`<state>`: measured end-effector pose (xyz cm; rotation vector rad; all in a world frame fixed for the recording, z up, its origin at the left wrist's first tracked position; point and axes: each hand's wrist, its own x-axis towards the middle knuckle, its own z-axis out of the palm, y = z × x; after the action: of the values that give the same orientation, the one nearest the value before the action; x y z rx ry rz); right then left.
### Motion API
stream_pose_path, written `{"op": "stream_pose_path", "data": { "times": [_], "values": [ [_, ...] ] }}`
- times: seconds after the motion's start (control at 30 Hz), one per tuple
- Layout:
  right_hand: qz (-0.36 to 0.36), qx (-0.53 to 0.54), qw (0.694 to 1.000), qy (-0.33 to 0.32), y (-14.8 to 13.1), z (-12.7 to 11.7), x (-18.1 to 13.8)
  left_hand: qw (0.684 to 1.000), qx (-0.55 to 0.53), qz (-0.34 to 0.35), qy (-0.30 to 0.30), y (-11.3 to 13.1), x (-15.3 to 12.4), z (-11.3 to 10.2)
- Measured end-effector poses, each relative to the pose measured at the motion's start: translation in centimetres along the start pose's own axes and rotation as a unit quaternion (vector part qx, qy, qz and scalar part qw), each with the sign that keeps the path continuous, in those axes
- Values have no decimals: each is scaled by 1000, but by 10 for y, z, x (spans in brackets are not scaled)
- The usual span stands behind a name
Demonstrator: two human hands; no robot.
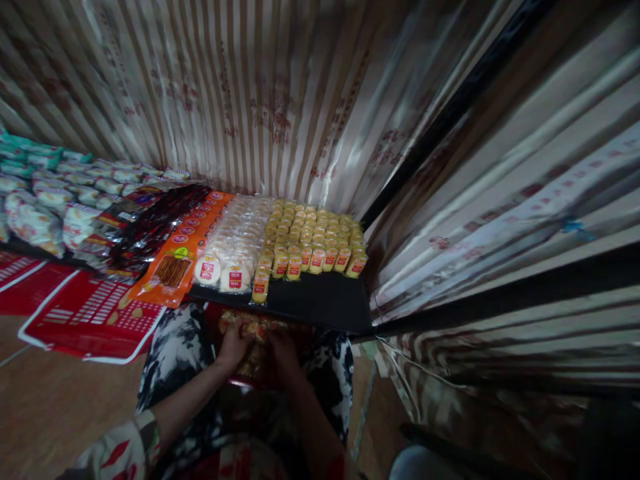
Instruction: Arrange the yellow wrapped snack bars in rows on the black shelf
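Note:
Between my knees sits a red container [250, 383] with small yellow wrapped snack packets [251, 368] in it. Both hands reach into it. My left hand [233, 345] is closed at the fingers on a small wrapped snack packet [257, 331] near the container's far side. Facing it, my right hand [283, 348] curls its fingers against the same cluster; dim light partly hides them. Just beyond, on a black table [325, 303], matching yellow packets [315, 240] stand in tight rows, with one short row pulled forward at the left.
Left of the yellow packets lie white round packaged cakes [230, 257], an orange snack bag [183, 250], dark packets [150, 223] and white bags [55, 200]. Red printed sheeting [95, 313] hangs in front. Striped curtains [280, 93] and a black pole [440, 127] stand behind.

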<state>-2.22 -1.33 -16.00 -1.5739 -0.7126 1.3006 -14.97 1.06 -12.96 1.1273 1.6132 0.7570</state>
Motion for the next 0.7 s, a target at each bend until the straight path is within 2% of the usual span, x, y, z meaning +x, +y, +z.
{"op": "stream_pose_path", "data": {
  "times": [0.07,0.1,0.27,0.4,0.53,0.7],
  "values": [
    [32,48,998,-16,-11,-4,-12,999,-28,13,-15,5,-11,-4],
    [26,46,998,-13,-16,-7,-17,999,-37,21,-21,7,-15,-5],
    [-48,4,999,12,-35,-25,-35,994,-43,91,-43,22,-31,-6],
    [-74,24,997,19,-49,-35,-47,989,-34,131,-66,45,-42,-2],
    [-98,44,994,25,-67,-45,-55,981,-8,175,-78,77,-47,8],
    [-174,19,981,77,-80,-59,-53,973,-60,195,-106,112,-36,31]
  ]
}}
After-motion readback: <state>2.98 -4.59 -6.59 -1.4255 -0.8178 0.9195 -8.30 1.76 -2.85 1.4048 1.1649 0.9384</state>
